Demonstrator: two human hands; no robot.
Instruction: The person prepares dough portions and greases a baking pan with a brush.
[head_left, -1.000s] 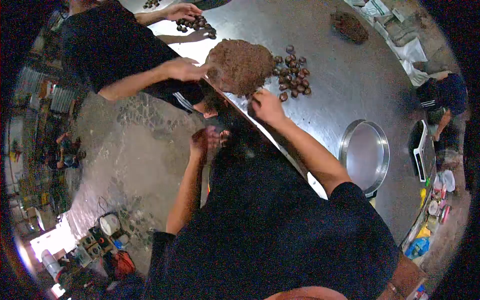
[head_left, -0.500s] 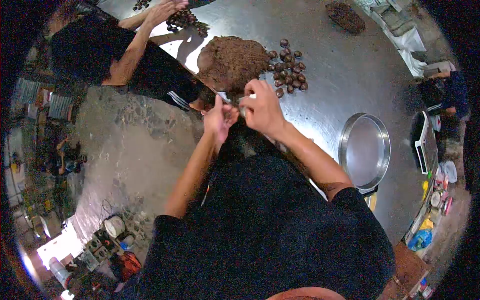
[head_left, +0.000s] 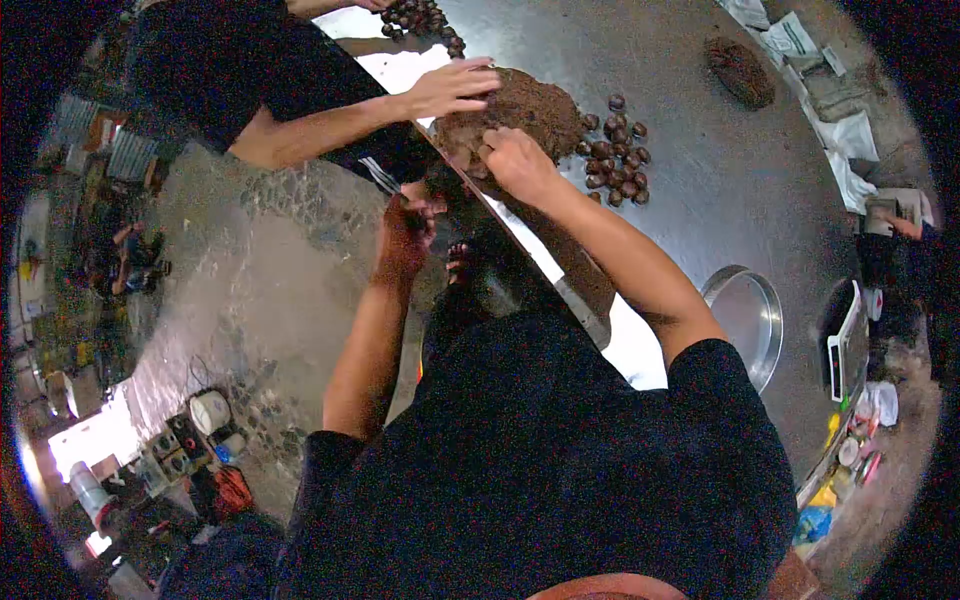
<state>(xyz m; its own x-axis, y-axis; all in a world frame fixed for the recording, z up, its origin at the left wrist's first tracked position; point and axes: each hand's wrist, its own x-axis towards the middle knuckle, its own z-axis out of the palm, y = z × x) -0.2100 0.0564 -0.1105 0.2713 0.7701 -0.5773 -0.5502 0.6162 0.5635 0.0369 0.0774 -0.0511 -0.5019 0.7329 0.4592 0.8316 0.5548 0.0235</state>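
Note:
A mound of dark brown, crumbly dough-like mass (head_left: pixel 535 105) lies near the edge of the metal table. My right hand (head_left: pixel 518 165) is at the near side of this mound, its fingers curled into a lump of it. Below the table edge, in shadow, hangs my left hand (head_left: pixel 406 235) with its fingers curled; what is in it, if anything, is hidden. To the right of the mound sits a cluster of small, shiny dark brown balls (head_left: pixel 618 160). Another person's hand (head_left: pixel 450 90) rests spread on the mound's left side.
The metal table (head_left: pixel 670 200) holds a round metal pan (head_left: pixel 745 320), a white scale (head_left: pixel 845 340) and an oblong brown lump (head_left: pixel 740 72). More dark balls (head_left: pixel 415 18) lie at the far left, beside the other person. White bags (head_left: pixel 850 140) line the far edge.
My hands, close together before, have parted: the right reached forward to the brown mass, the left dropped lower. The other person's hand came down onto the mound. The view has shifted slightly.

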